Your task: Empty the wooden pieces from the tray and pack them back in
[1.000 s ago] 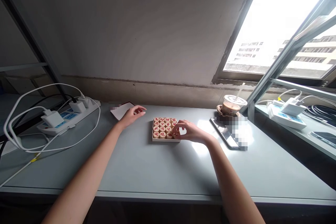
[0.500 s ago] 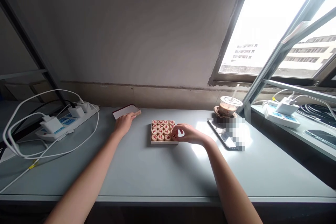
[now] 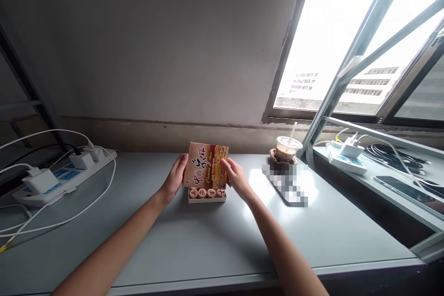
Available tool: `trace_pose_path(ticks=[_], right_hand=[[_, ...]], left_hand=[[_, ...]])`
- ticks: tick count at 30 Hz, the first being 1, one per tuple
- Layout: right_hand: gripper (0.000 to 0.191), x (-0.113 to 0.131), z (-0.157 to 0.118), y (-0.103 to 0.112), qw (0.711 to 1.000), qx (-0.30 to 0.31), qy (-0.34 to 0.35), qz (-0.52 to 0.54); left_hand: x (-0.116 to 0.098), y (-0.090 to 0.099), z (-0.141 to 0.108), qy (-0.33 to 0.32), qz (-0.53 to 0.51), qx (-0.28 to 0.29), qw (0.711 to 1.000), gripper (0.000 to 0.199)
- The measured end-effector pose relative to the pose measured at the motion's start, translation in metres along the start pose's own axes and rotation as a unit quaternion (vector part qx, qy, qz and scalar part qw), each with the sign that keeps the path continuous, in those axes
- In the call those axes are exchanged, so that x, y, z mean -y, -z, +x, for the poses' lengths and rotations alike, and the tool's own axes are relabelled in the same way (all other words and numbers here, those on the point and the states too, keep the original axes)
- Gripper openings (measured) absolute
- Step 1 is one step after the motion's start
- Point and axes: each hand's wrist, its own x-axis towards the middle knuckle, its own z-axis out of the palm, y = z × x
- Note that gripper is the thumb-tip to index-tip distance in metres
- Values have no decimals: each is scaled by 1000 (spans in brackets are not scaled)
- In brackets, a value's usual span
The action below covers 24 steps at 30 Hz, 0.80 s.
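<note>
A printed cardboard lid (image 3: 204,166), marked "Chinese chess", is held by its two side edges over an open box (image 3: 207,200) of chess pieces. My left hand (image 3: 175,176) grips the lid's left edge, and my right hand (image 3: 237,176) grips the right edge. The lid is tilted, its printed face toward me. Below its near edge one row of round wooden chess pieces (image 3: 207,193) with red characters shows; the lid hides the others. Whether the lid touches the box at the back, I cannot tell.
On the right of the grey desk (image 3: 208,249) stands a lidded drink cup (image 3: 287,147) with a straw, behind a partly blurred flat device (image 3: 287,189). At the left lies a power strip (image 3: 65,178) with chargers and loose white cables. A metal frame (image 3: 317,125) rises at the right.
The lid has come from the back left to above the box. My right hand has left the corner chess piece and now holds the lid too. The view has shifted slightly.
</note>
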Motion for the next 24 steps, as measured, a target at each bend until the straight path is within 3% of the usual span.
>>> trace_pose_path(ticks=[3, 5, 9, 16, 20, 24], right_hand=[[56, -3, 2, 11, 997, 37, -38, -59], [60, -3, 2, 15, 989, 67, -49, -119], [63, -5, 2, 14, 966, 53, -68, -244], [67, -16, 2, -2, 920, 101, -118, -360], [66, -17, 0, -11, 904, 87, -107, -404], [60, -17, 0, -15, 890, 68, -109, -438]], left_hand=[[8, 6, 5, -31, 183, 28, 982, 41], [14, 14, 10, -13, 263, 55, 963, 46], [23, 25, 14, 41, 310, 126, 941, 50], [27, 26, 8, 118, 446, 165, 872, 51], [26, 24, 7, 83, 538, 155, 824, 47], [29, 21, 6, 48, 577, 156, 800, 47]])
